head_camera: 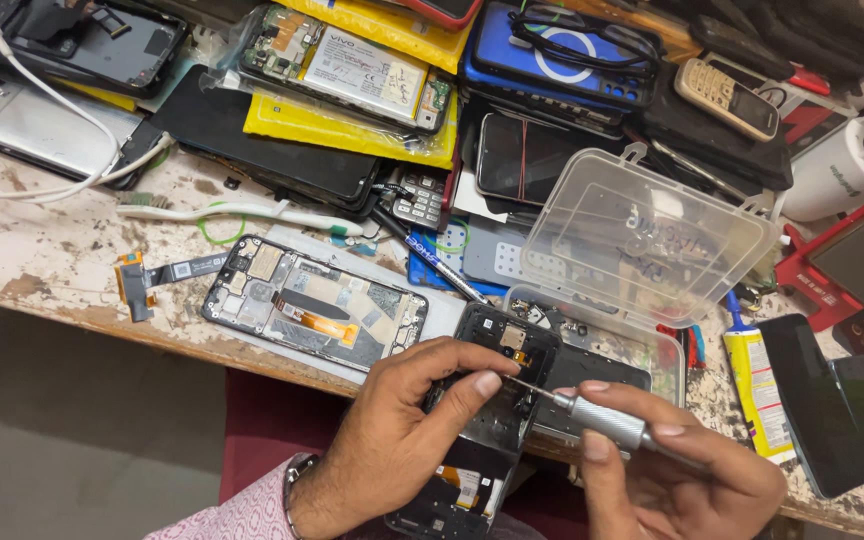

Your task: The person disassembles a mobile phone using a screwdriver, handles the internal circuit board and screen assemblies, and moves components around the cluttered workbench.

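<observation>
Left hand [397, 435] wraps the opened phone frame [482, 420] at the near edge of the counter [42, 265], fingers closed around its side, thumb pressed flat on top so the frame stays steady and tilted toward the worker. Right hand [677, 470] pinches a slim metal screwdriver [592, 415] between thumb and fingers, pen-style, low angle, tip pointing left into the upper part of the frame near the thumb; exact screw too small to tell. Frame hangs partly off the counter edge, over the lap. Just left, a second opened phone [314, 315] lies flat, back off, insides up. Just beyond the hands sits a clear plastic box [602, 345] with lid [647, 235] swung up, small parts inside, within easy reach. A white toothbrush [242, 213] lies far left of that, a glue tube [757, 385] to the right. Far side is a heap of phones, a yellow packet [337, 130] and a keypad phone [727, 97].
</observation>
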